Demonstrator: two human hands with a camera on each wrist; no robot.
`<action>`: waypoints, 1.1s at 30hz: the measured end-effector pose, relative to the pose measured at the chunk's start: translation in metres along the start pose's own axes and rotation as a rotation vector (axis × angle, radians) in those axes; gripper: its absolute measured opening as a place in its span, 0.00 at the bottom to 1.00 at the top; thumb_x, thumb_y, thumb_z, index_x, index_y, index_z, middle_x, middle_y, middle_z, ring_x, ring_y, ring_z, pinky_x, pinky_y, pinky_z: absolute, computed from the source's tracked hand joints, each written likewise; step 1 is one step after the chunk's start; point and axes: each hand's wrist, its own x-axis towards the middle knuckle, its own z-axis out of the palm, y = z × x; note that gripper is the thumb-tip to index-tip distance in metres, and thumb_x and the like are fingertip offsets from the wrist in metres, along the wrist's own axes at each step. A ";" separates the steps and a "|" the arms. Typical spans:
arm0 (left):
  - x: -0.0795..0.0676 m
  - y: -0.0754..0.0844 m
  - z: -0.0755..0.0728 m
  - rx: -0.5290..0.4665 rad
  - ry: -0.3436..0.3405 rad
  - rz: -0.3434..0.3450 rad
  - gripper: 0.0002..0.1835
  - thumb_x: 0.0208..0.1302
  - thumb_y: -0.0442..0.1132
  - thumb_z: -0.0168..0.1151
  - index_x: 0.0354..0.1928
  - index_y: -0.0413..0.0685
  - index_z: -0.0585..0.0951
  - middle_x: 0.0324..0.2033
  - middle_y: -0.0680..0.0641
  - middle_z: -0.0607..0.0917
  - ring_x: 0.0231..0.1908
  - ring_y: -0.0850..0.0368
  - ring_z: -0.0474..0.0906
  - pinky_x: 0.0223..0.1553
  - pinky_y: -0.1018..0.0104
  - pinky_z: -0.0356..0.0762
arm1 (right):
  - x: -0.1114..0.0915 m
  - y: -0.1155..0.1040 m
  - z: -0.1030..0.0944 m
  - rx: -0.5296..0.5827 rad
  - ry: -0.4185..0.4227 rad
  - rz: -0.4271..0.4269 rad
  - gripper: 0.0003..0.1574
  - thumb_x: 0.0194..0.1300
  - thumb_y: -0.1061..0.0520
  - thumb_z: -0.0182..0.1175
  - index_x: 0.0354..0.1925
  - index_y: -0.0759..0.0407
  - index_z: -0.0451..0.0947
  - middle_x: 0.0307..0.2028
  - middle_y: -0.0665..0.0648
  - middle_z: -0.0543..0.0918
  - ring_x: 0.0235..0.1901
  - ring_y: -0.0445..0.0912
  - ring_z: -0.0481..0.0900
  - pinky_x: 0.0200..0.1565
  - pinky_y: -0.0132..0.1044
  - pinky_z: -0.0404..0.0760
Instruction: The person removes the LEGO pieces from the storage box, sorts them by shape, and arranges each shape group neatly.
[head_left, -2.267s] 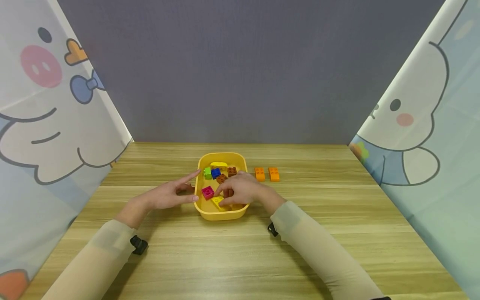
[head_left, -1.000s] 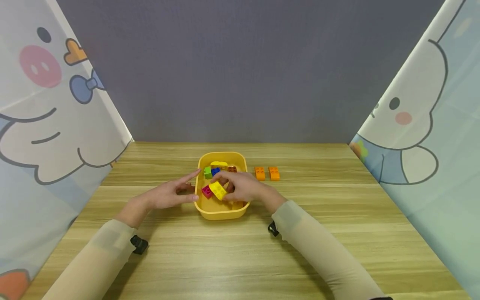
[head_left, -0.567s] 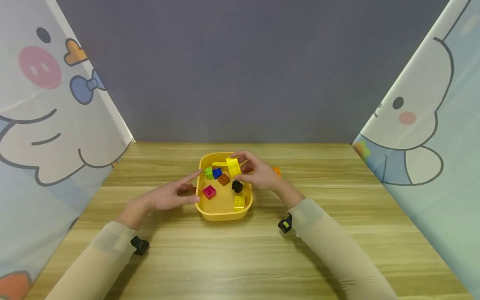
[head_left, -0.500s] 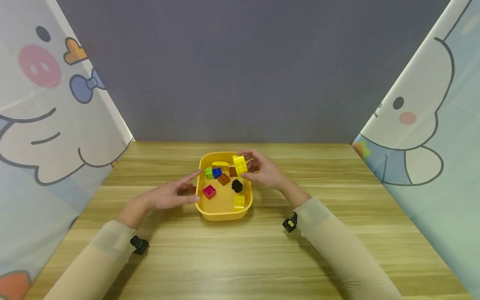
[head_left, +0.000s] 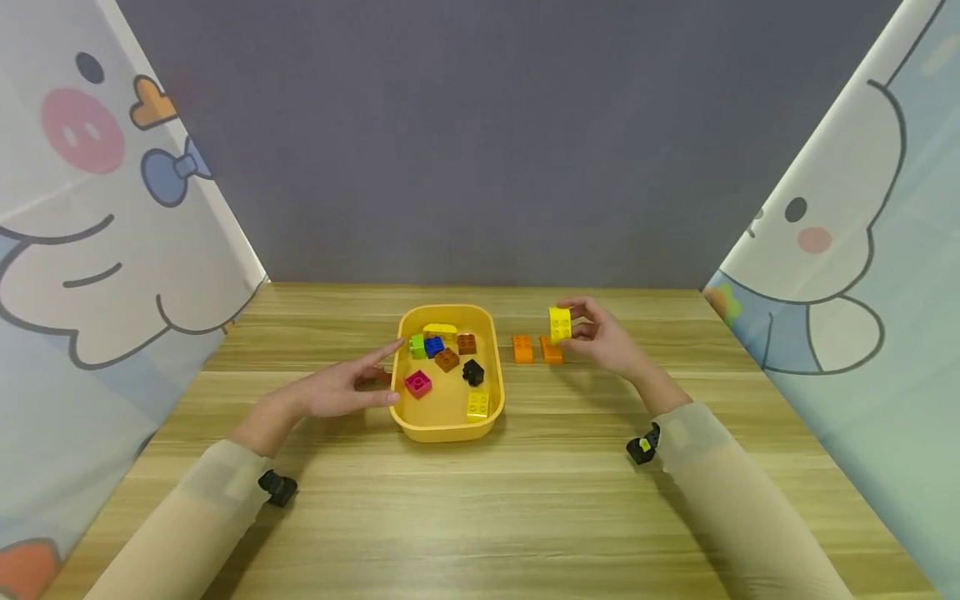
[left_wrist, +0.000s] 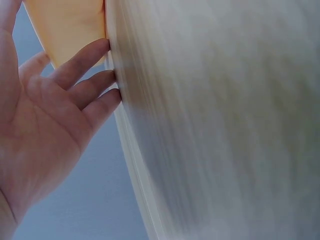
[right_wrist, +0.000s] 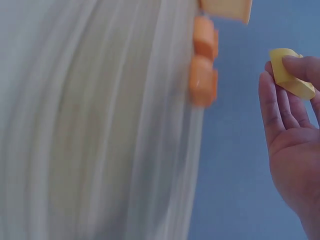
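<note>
My right hand (head_left: 609,343) pinches a yellow toy brick (head_left: 559,325) between thumb and fingers. In the right wrist view the yellow brick (right_wrist: 287,75) is well above the table, its underside curved. Below it in the head view are two orange bricks, one (head_left: 522,349) fully visible, the other (head_left: 552,353) partly covered by the held brick. My left hand (head_left: 337,390) is spread at the left side of a yellow tray (head_left: 447,433), thumb and index fingertip at its rim. In the left wrist view the left hand's (left_wrist: 45,120) fingers are extended and hold nothing.
Inside the tray lie a green brick (head_left: 417,347), a blue brick (head_left: 434,347), two brown bricks (head_left: 447,359), a pink brick (head_left: 418,383), a black piece (head_left: 473,372) and two yellow bricks (head_left: 477,405). A grey panel (head_left: 480,150) stands behind the wooden table (head_left: 465,517).
My right hand took the yellow brick from the tray, lifted it and carried it right, over the orange bricks. The left hand has stayed at the tray's rim.
</note>
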 end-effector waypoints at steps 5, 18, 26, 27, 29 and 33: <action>-0.001 0.000 0.000 0.004 0.003 -0.002 0.53 0.76 0.69 0.64 0.91 0.72 0.45 0.76 0.33 0.77 0.77 0.28 0.72 0.76 0.21 0.63 | -0.002 0.016 -0.021 -0.038 -0.016 0.055 0.43 0.71 0.76 0.66 0.78 0.67 0.61 0.62 0.72 0.70 0.48 0.49 0.87 0.48 0.31 0.89; 0.001 0.000 0.000 0.014 -0.002 -0.020 0.53 0.75 0.70 0.63 0.90 0.74 0.45 0.77 0.34 0.76 0.77 0.27 0.70 0.75 0.20 0.62 | -0.005 0.039 -0.040 -0.305 -0.087 0.189 0.41 0.70 0.69 0.71 0.75 0.68 0.66 0.61 0.74 0.75 0.54 0.61 0.86 0.52 0.40 0.89; 0.000 0.000 0.000 0.014 0.006 -0.014 0.53 0.75 0.69 0.64 0.90 0.73 0.45 0.76 0.33 0.77 0.77 0.27 0.71 0.76 0.20 0.63 | -0.004 0.045 -0.045 -0.410 -0.096 0.197 0.40 0.72 0.64 0.72 0.76 0.67 0.68 0.60 0.73 0.79 0.60 0.65 0.82 0.66 0.62 0.83; 0.000 0.000 0.001 0.014 0.006 -0.012 0.53 0.76 0.69 0.64 0.91 0.73 0.45 0.76 0.33 0.77 0.77 0.27 0.71 0.76 0.20 0.63 | -0.004 0.045 -0.045 -0.414 -0.099 0.202 0.39 0.73 0.64 0.72 0.76 0.66 0.68 0.61 0.74 0.79 0.60 0.65 0.82 0.66 0.63 0.83; 0.000 0.000 0.001 0.013 0.007 -0.008 0.53 0.76 0.69 0.64 0.91 0.72 0.45 0.76 0.32 0.77 0.77 0.27 0.71 0.76 0.20 0.63 | -0.004 0.045 -0.045 -0.427 -0.110 0.207 0.39 0.74 0.63 0.71 0.77 0.66 0.68 0.62 0.74 0.79 0.60 0.65 0.83 0.66 0.63 0.83; 0.000 0.000 0.001 0.007 0.007 -0.006 0.53 0.76 0.68 0.64 0.91 0.71 0.45 0.76 0.32 0.76 0.77 0.27 0.71 0.76 0.21 0.63 | -0.004 0.043 -0.045 -0.436 -0.134 0.204 0.39 0.76 0.60 0.70 0.77 0.65 0.68 0.63 0.75 0.79 0.61 0.66 0.82 0.66 0.64 0.82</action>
